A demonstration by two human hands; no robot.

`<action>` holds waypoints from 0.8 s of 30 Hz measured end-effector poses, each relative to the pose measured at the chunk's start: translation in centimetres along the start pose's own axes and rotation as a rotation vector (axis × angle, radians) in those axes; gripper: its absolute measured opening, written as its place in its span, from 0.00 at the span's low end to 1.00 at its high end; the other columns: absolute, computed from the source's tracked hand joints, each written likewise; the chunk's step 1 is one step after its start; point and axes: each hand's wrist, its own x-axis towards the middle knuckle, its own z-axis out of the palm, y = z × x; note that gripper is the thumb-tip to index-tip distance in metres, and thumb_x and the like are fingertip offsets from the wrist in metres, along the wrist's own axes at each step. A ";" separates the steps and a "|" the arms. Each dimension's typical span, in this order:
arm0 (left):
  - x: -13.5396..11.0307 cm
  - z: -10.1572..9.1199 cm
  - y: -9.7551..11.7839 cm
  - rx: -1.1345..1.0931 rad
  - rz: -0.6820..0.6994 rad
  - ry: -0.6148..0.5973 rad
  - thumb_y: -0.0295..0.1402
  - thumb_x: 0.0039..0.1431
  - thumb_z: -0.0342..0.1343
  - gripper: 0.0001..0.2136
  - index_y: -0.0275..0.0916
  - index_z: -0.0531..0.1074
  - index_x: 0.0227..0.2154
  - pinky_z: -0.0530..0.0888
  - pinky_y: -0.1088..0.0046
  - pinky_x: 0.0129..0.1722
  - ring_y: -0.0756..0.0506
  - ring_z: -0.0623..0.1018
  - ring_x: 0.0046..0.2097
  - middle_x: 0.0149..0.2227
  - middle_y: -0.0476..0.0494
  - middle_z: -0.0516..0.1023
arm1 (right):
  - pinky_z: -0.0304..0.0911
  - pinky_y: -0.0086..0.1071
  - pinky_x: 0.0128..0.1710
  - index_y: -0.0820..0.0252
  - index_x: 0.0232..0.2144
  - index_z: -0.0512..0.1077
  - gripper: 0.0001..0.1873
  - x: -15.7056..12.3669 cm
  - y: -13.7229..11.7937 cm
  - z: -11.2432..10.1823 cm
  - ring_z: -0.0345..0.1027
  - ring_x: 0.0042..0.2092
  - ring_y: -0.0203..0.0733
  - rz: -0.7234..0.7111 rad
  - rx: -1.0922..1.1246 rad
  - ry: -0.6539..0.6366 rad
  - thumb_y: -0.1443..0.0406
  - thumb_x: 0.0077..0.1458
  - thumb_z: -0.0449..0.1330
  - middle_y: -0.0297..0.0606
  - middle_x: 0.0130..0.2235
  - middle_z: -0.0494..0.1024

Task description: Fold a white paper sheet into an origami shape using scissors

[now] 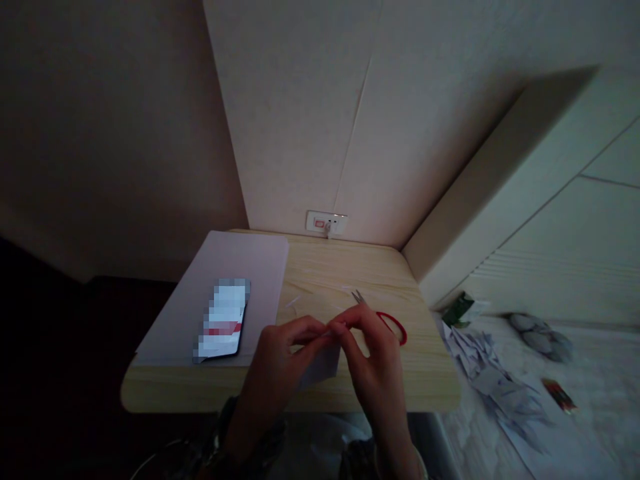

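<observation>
Both hands meet over the front of a small wooden table. My left hand (290, 350) pinches the upper edge of a small piece of white paper (324, 368), thumb against forefinger. Close beside it, my right hand (373, 347) pinches the same edge, its fingertips touching those of the left. The paper hangs below the fingers, and its top part is hidden by them. Just behind my right hand lie scissors (393, 325) with red handles, partly covered by that hand, their metal blades pointing away. Thin paper scraps (293, 301) lie on the wood behind the hands.
A stack of white paper (263, 267) covers the left of the wooden table (370, 263), with a lit phone (225, 320) on it. A wall socket (326, 223) sits behind. On the bed at right are cut paper strips (500, 383), a green box (457, 308) and a grey soft item (540, 337).
</observation>
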 end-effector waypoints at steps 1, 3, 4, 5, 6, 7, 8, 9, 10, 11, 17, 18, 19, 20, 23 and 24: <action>0.0 0.0 0.0 -0.031 -0.011 -0.002 0.31 0.51 0.60 0.04 0.40 0.79 0.24 0.73 0.79 0.33 0.48 0.81 0.32 0.26 0.51 0.82 | 0.58 0.28 0.30 0.58 0.22 0.71 0.09 0.0 0.1 0.0 0.65 0.29 0.36 0.005 0.003 0.005 0.70 0.54 0.60 0.30 0.24 0.73; 0.1 0.1 0.0 -0.101 -0.037 -0.007 0.30 0.50 0.60 0.04 0.39 0.79 0.24 0.73 0.79 0.33 0.48 0.80 0.31 0.26 0.51 0.82 | 0.58 0.29 0.31 0.58 0.22 0.71 0.09 0.0 0.3 -0.1 0.65 0.29 0.36 0.018 0.035 0.005 0.69 0.54 0.61 0.30 0.24 0.73; 0.2 0.1 0.0 -0.137 -0.058 -0.011 0.30 0.49 0.60 0.04 0.39 0.79 0.23 0.73 0.79 0.32 0.48 0.80 0.30 0.25 0.51 0.82 | 0.58 0.29 0.31 0.58 0.22 0.72 0.09 0.0 0.4 -0.2 0.65 0.29 0.37 0.025 0.060 0.001 0.69 0.54 0.61 0.30 0.24 0.73; 0.3 0.1 0.0 -0.169 -0.080 -0.015 0.30 0.48 0.60 0.04 0.39 0.78 0.22 0.73 0.79 0.30 0.49 0.79 0.29 0.24 0.51 0.81 | 0.58 0.30 0.31 0.58 0.22 0.72 0.09 0.0 0.5 -0.2 0.65 0.30 0.37 0.034 0.085 -0.004 0.68 0.54 0.61 0.30 0.24 0.73; 0.3 0.1 0.0 -0.193 -0.102 -0.019 0.30 0.47 0.61 0.04 0.39 0.78 0.21 0.72 0.79 0.29 0.49 0.78 0.28 0.22 0.52 0.80 | 0.59 0.30 0.31 0.58 0.22 0.72 0.09 0.0 0.6 -0.2 0.66 0.30 0.37 0.041 0.105 -0.008 0.68 0.53 0.61 0.30 0.24 0.73; 0.4 0.1 0.0 -0.208 -0.119 -0.022 0.30 0.46 0.61 0.04 0.39 0.78 0.20 0.72 0.79 0.28 0.50 0.78 0.27 0.21 0.52 0.80 | 0.59 0.31 0.31 0.58 0.22 0.71 0.09 0.0 0.7 -0.2 0.66 0.30 0.38 0.046 0.119 -0.011 0.68 0.53 0.62 0.30 0.24 0.72; 0.4 0.1 0.0 -0.215 -0.131 -0.022 0.30 0.45 0.61 0.04 0.39 0.77 0.19 0.71 0.79 0.27 0.50 0.77 0.26 0.20 0.53 0.79 | 0.59 0.31 0.31 0.58 0.21 0.71 0.09 0.0 0.8 -0.3 0.66 0.30 0.38 0.049 0.126 -0.013 0.67 0.53 0.62 0.30 0.24 0.72; 0.5 0.1 0.0 -0.217 -0.141 -0.018 0.30 0.44 0.61 0.04 0.39 0.77 0.18 0.71 0.79 0.27 0.50 0.76 0.25 0.19 0.53 0.78 | 0.58 0.30 0.31 0.58 0.21 0.71 0.10 0.1 0.8 -0.3 0.65 0.29 0.37 0.049 0.127 -0.017 0.67 0.53 0.62 0.30 0.24 0.72; 0.6 0.1 0.0 -0.219 -0.150 -0.011 0.30 0.43 0.62 0.04 0.39 0.77 0.17 0.71 0.79 0.27 0.50 0.76 0.24 0.19 0.54 0.78 | 0.58 0.30 0.31 0.58 0.21 0.71 0.10 0.2 0.7 -0.3 0.65 0.29 0.37 0.046 0.122 -0.019 0.67 0.53 0.62 0.30 0.24 0.72; 0.6 0.2 0.0 -0.222 -0.159 0.000 0.29 0.42 0.62 0.04 0.39 0.76 0.16 0.71 0.79 0.27 0.50 0.76 0.24 0.18 0.54 0.77 | 0.58 0.30 0.30 0.58 0.21 0.71 0.10 0.4 0.6 -0.3 0.65 0.29 0.37 0.038 0.114 -0.021 0.68 0.53 0.62 0.29 0.24 0.72; 0.8 0.3 -0.3 -0.258 -0.187 0.037 0.27 0.39 0.63 0.04 0.40 0.75 0.14 0.69 0.80 0.24 0.52 0.74 0.22 0.16 0.56 0.76 | 0.57 0.29 0.31 0.58 0.22 0.73 0.09 1.4 -0.1 -0.4 0.65 0.30 0.36 -0.014 0.096 -0.023 0.69 0.53 0.62 0.29 0.24 0.72; 0.8 0.2 -0.3 -0.254 -0.184 0.040 0.27 0.39 0.64 0.05 0.40 0.75 0.14 0.69 0.80 0.24 0.52 0.74 0.22 0.16 0.56 0.76 | 0.57 0.29 0.31 0.57 0.22 0.72 0.09 1.4 -0.1 -0.3 0.65 0.30 0.36 -0.009 0.100 -0.021 0.69 0.53 0.62 0.29 0.24 0.72; 0.7 0.2 -0.2 -0.245 -0.176 0.048 0.28 0.39 0.64 0.04 0.40 0.75 0.15 0.69 0.81 0.24 0.52 0.74 0.22 0.17 0.56 0.76 | 0.57 0.29 0.31 0.57 0.22 0.72 0.09 1.3 -0.2 -0.3 0.65 0.30 0.36 -0.004 0.104 -0.021 0.69 0.53 0.62 0.29 0.24 0.72; 0.6 0.1 -0.2 -0.230 -0.163 0.060 0.28 0.40 0.64 0.04 0.40 0.75 0.15 0.69 0.81 0.24 0.52 0.74 0.23 0.17 0.56 0.76 | 0.57 0.29 0.31 0.57 0.22 0.72 0.09 1.3 -0.2 -0.3 0.65 0.30 0.36 0.000 0.107 -0.022 0.69 0.54 0.61 0.29 0.25 0.72; 0.2 0.1 0.1 -0.122 -0.094 0.119 0.30 0.43 0.63 0.05 0.39 0.75 0.16 0.70 0.80 0.25 0.51 0.76 0.24 0.18 0.54 0.77 | 0.57 0.29 0.31 0.57 0.22 0.72 0.09 1.1 -0.1 -0.2 0.65 0.30 0.36 -0.003 0.102 -0.007 0.69 0.54 0.61 0.29 0.25 0.72; 0.1 0.2 0.2 -0.076 -0.060 0.143 0.30 0.45 0.62 0.05 0.39 0.76 0.17 0.70 0.80 0.26 0.50 0.77 0.25 0.19 0.54 0.78 | 0.57 0.29 0.31 0.57 0.23 0.72 0.09 1.1 -0.1 -0.2 0.65 0.30 0.36 -0.007 0.096 0.002 0.69 0.54 0.61 0.29 0.25 0.72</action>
